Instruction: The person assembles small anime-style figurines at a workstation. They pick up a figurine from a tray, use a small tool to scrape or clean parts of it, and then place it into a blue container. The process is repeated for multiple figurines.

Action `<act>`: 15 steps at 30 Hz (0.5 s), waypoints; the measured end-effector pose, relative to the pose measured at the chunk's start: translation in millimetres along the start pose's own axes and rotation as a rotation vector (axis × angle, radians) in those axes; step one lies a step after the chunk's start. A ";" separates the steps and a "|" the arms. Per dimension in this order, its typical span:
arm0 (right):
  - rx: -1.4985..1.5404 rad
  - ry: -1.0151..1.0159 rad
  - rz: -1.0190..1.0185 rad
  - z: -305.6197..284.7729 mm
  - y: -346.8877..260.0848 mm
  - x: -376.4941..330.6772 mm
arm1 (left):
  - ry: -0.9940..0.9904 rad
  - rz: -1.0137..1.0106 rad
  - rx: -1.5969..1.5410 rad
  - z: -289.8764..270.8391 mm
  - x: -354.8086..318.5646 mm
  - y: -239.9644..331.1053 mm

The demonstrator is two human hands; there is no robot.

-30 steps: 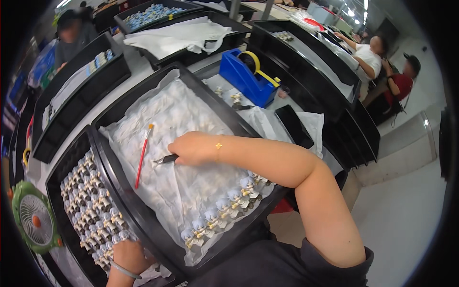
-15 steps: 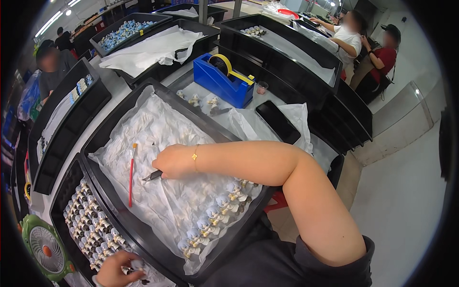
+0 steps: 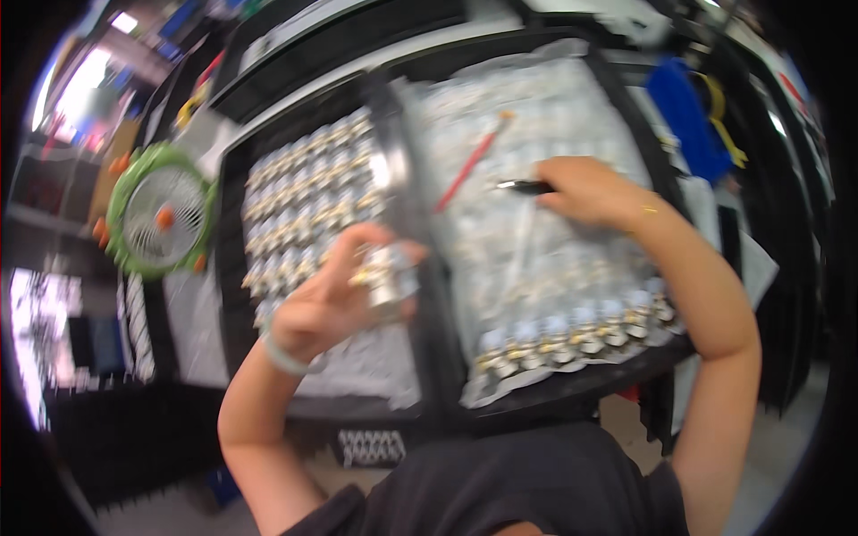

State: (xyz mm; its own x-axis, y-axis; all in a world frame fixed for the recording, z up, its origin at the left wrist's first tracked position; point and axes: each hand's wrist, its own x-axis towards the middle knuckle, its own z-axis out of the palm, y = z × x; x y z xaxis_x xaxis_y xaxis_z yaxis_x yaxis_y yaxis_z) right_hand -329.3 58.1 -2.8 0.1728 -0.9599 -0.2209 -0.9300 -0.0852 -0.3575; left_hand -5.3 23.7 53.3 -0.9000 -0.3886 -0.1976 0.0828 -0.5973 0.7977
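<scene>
My left hand (image 3: 313, 308) is closed around a small white and pale-blue figurine (image 3: 386, 284), blurred by motion. It is raised over the right side of the left black tray, near where the two trays meet. In that tray stand rows of similar figurines (image 3: 308, 196). My right hand (image 3: 585, 192) grips a dark-handled craft knife (image 3: 525, 187), its tip pointing left, above the crumpled white sheet (image 3: 527, 116) in the right tray. Left of the knife, a red brush (image 3: 468, 171) lies on that sheet. A row of figurines (image 3: 572, 332) lines the sheet's near edge.
A green fan (image 3: 165, 214) stands left of the trays. At the upper right is a blue tape dispenser (image 3: 686, 121) with yellow tape. Another black tray (image 3: 304, 62) lies beyond the left one. The raised rims between the two trays (image 3: 429, 295) separate them.
The view has swung left and down, bringing the left tray and fan further in. My left hand has lifted the figurine up from the tray's near end. My right hand still holds the knife.
</scene>
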 end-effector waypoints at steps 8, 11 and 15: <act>0.042 0.040 0.000 -5.4 -7.2 -7.7 | 0.019 0.112 0.163 8.0 1.9 -11.3; 0.048 0.045 0.001 -5.4 -7.8 -8.4 | -0.017 0.121 0.236 8.5 2.9 -12.5; 0.077 0.036 0.008 -6.9 -6.3 -7.7 | -0.053 0.133 0.273 5.7 6.3 -14.5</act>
State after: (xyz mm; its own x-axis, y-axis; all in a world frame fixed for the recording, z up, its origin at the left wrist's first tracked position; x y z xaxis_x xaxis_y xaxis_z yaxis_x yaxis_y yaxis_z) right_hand -327.1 64.2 7.4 0.1521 -0.9696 -0.1916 -0.9036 -0.0578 -0.4245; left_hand -14.6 33.9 43.7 -0.9105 -0.4095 -0.0571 0.0897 -0.3304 0.9396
